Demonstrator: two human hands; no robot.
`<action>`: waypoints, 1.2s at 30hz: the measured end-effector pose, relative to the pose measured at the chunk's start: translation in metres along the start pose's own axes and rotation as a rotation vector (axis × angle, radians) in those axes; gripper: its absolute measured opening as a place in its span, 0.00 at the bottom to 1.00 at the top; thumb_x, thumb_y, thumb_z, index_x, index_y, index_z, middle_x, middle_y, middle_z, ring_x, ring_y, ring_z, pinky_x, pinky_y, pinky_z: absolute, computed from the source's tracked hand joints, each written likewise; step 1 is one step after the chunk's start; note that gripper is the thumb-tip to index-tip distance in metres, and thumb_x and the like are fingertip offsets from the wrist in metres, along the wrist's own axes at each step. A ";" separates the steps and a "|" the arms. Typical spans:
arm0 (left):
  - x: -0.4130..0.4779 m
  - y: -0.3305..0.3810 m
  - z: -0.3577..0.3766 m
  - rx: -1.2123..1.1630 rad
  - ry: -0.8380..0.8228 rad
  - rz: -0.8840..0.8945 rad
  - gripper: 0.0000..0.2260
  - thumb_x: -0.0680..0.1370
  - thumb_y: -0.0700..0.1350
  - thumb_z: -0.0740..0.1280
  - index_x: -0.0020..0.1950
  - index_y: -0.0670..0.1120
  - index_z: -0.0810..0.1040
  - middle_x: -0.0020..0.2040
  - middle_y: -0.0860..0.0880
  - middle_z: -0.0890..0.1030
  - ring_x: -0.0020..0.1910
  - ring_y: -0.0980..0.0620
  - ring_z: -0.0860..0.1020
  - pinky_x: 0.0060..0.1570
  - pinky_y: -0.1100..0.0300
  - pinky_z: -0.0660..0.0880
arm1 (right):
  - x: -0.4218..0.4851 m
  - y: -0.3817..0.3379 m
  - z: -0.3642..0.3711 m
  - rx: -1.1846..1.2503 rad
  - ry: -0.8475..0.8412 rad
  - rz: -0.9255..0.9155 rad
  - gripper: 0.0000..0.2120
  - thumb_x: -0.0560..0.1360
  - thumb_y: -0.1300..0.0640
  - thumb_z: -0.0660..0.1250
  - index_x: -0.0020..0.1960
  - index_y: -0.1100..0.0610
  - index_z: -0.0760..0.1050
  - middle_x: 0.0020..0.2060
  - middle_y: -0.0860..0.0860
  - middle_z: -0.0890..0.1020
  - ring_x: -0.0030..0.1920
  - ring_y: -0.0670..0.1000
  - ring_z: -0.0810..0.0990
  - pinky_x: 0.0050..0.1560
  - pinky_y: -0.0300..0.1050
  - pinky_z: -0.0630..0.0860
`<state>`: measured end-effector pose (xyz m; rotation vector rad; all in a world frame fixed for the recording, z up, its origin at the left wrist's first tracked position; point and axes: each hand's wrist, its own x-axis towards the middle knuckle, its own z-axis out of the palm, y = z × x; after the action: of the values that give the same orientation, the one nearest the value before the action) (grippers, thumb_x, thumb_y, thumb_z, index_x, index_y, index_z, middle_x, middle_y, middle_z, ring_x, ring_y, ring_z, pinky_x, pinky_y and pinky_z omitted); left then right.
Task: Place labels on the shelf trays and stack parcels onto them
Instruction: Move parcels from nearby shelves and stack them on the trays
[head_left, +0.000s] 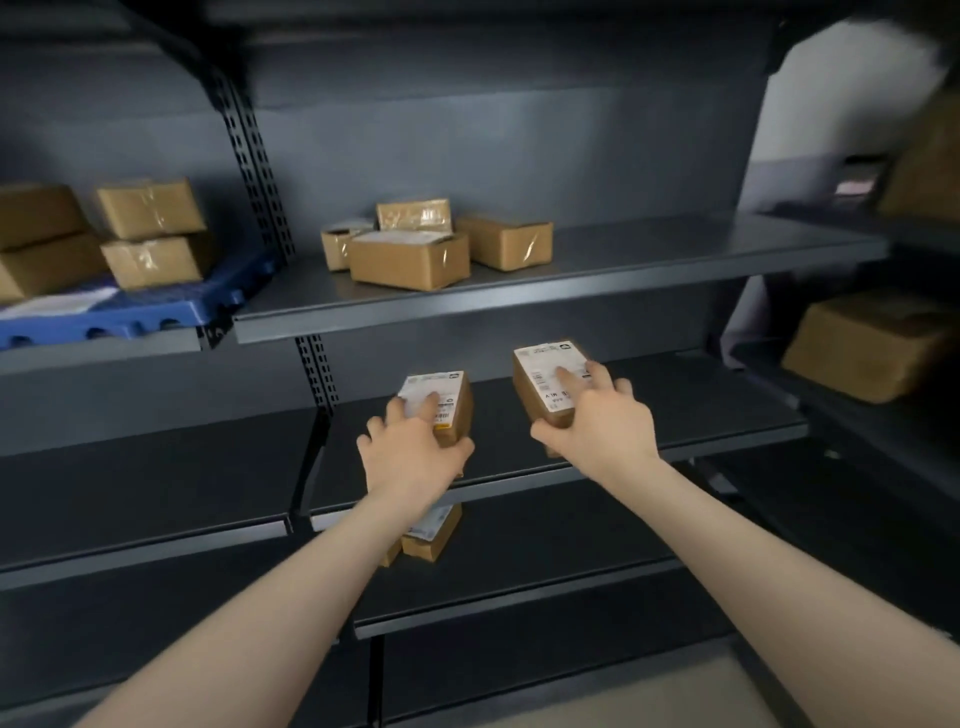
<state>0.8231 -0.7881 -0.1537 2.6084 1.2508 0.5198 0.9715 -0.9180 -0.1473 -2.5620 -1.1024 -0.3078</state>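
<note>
My left hand (410, 449) grips a small brown parcel (451, 397) with a white label on top, held over the front of the middle shelf tray (701, 415). My right hand (602, 418) grips a second labelled brown parcel (543, 376), a little higher and to the right, above the same dark tray. Fingers of both hands lie on the labels, thumbs underneath. On the lower tray (545, 571), two small parcels (431, 535) show partly behind my left forearm.
The upper tray (623, 265) holds several brown parcels (410, 260). At far left, stacked boxes (150, 234) sit on a blue plastic pallet (130, 312). A big box (862, 345) rests on the rack to the right. A slotted upright (260, 171) divides the bays.
</note>
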 end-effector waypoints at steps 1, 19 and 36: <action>-0.013 0.011 -0.011 -0.025 0.020 0.021 0.31 0.72 0.61 0.63 0.73 0.55 0.63 0.72 0.44 0.64 0.66 0.38 0.65 0.65 0.45 0.63 | -0.011 0.004 -0.017 0.007 0.024 -0.010 0.36 0.71 0.35 0.60 0.74 0.47 0.58 0.72 0.52 0.62 0.62 0.57 0.67 0.49 0.50 0.72; -0.184 0.046 -0.238 -0.120 0.271 0.164 0.32 0.71 0.65 0.62 0.74 0.59 0.60 0.74 0.51 0.61 0.68 0.47 0.63 0.65 0.49 0.62 | -0.188 0.038 -0.272 0.068 0.298 0.020 0.36 0.68 0.33 0.61 0.73 0.42 0.58 0.72 0.47 0.59 0.66 0.53 0.65 0.48 0.47 0.72; -0.130 -0.107 -0.365 -0.002 0.378 -0.067 0.31 0.71 0.63 0.63 0.73 0.57 0.63 0.72 0.50 0.65 0.65 0.44 0.67 0.62 0.47 0.67 | -0.099 -0.196 -0.274 0.276 0.217 -0.281 0.36 0.69 0.33 0.59 0.73 0.42 0.57 0.72 0.45 0.60 0.65 0.51 0.66 0.52 0.50 0.73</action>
<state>0.5268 -0.8129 0.1168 2.5327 1.4329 1.0369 0.7430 -0.9626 0.1156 -2.0815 -1.3190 -0.4553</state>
